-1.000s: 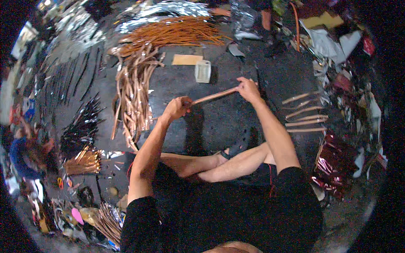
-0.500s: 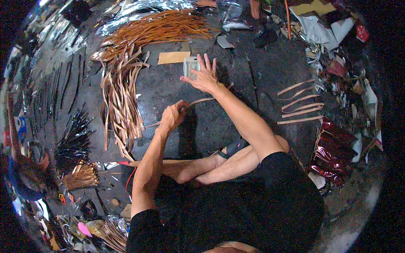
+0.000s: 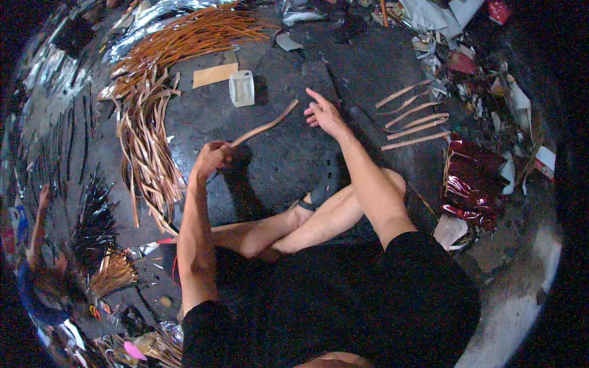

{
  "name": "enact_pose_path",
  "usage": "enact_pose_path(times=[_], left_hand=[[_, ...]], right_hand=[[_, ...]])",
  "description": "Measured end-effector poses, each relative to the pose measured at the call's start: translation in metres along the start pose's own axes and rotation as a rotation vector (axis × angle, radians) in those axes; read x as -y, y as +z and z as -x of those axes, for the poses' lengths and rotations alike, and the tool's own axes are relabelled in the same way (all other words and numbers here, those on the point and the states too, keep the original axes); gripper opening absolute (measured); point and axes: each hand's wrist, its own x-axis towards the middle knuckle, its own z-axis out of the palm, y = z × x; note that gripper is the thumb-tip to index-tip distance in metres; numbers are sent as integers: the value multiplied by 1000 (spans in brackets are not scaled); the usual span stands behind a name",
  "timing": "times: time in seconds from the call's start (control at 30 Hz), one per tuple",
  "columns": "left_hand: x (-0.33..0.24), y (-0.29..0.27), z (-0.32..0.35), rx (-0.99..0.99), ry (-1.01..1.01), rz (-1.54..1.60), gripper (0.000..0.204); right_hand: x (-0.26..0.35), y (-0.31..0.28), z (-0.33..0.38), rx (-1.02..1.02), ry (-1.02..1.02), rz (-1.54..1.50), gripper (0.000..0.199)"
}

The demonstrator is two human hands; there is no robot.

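My left hand point(image 3: 213, 157) is closed round one end of a flat tan strip point(image 3: 265, 127). The strip curves up and to the right, its far end free, close to my right hand point(image 3: 324, 115). That hand hovers just right of the strip's tip with nothing in it, index finger stretched out and the other fingers loosely bent. Beyond the strip, a small translucent white tub point(image 3: 234, 92) stands on the dark floor beside a tan rectangular piece point(image 3: 215, 75). A heap of similar brown strips point(image 3: 147, 147) lies left of my left hand.
Several separate strips point(image 3: 417, 127) lie in a row at the right, by dark red glossy sheets point(image 3: 471, 178). Orange-brown strands point(image 3: 184, 40) spread at the far left. Black strands point(image 3: 95, 214) lie left. Scraps point(image 3: 460, 61) line the right side. Another person's arm point(image 3: 40, 224) shows at the left edge.
My right hand has drawn back from the white tub and come nearer the strip's free end. My left hand keeps its grip on the strip. The whole view has shifted, moving the floor things leftward.
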Motion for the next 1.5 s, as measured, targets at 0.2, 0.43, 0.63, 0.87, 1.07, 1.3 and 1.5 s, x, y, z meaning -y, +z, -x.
enact_pose_path(times=[0.2,0.43,0.63,0.87,1.07,1.3,1.5], left_hand=[[-4,-4,6,23,-12,-57,24],[-7,-10,17,46,-102,-12,24],[29,-44,22,220,38,-133,25],[3,-16,25,179,79,98,22],[-19,9,11,33,125,44,22],[-12,-2,17,-282,406,-559,20],[-20,4,16,-277,391,-521,21]], right_hand=[[5,13,16,222,83,81,49],[6,48,24,251,130,450,50],[-12,181,62,370,-232,770,50],[33,157,25,-86,-416,394,36],[44,128,-41,-306,-773,914,26],[48,121,-38,-248,-776,662,32],[24,123,34,217,-181,169,53]])
